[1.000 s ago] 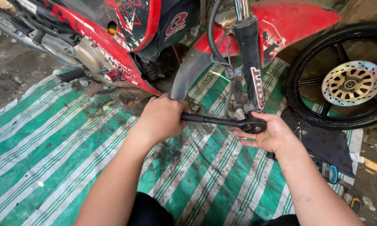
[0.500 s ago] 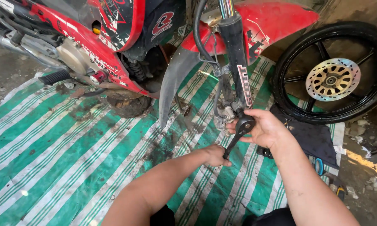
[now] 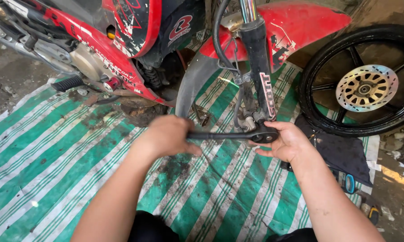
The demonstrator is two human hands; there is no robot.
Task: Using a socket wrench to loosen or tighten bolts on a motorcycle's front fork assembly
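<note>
Ratchet wrench (image 3: 231, 134) handle hidden inside left hand (image 3: 166, 136), fastener unseen.

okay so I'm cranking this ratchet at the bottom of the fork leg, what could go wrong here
The left hand grips only the end of the ratchet handle; if the head slips off, knuckles could hit the fender. The right hand cups the head with open fingers, so it may get pinched. The loose front wheel leans nearby and could topple.
</note>
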